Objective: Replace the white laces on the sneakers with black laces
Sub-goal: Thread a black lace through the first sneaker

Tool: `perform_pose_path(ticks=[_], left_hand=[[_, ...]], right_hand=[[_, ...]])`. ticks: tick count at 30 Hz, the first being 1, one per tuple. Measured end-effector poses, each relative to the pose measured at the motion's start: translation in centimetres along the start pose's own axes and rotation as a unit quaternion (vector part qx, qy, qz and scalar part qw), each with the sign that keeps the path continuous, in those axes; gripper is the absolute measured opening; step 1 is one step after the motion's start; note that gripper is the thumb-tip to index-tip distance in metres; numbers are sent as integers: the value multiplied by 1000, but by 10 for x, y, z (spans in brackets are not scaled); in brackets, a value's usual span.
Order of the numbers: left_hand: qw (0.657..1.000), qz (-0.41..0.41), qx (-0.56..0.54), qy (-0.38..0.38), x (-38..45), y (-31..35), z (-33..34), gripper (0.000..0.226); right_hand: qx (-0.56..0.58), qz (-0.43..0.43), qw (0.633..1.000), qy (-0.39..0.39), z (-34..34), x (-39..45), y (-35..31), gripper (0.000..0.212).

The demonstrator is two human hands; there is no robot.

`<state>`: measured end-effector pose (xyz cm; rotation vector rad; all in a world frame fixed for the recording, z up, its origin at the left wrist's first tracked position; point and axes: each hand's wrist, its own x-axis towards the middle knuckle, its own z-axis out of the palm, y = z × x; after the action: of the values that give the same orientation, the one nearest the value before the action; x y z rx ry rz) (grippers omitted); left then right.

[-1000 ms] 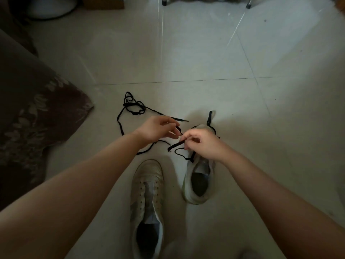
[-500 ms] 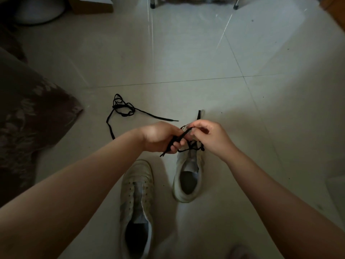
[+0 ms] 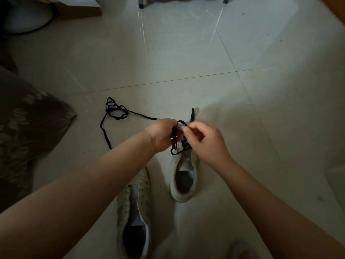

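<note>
Single view: head-worn wide-angle camera, facing forward and steeply down over both forearms onto the tiled floor [image 3: 186,53]. Close range. Edges curve; corners dim, possibly vignetted.

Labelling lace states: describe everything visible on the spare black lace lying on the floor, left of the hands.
The spare black lace is a thin, flat, dark cord, cloth by its look, lying loose on the pale tiled floor. Its far part is bunched into a small tangle of loops; one strand trails toward the left hand, its end hidden there, another curves down beside the left forearm. Contact with the hand cannot be told.
</note>
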<state>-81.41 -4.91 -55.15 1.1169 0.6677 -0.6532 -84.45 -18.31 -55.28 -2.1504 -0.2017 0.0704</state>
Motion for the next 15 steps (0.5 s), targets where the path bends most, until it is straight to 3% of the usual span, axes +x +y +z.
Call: perform_pose_path(ticks=[5,7,10,13,15], left_hand=[[997,8,-68,25,1,-10,7,34],[999,14,-31,38,-4,-17,15,40],[998,30,-18,49,-11,-30,22,45],[997,19,-62,43,-18,-41,25,42],[995,22,-77,63,-15,-45,21,38]], right_hand=[[37,153,981,-113,9,-4,-3,11],[81,206,965,-144,13,1,-2,6],[149,294,925,-187,13,0,-2,14],[129,258,934,-211,2,-12,4,17],[67,191,966,-159,-6,-23,15,14]])
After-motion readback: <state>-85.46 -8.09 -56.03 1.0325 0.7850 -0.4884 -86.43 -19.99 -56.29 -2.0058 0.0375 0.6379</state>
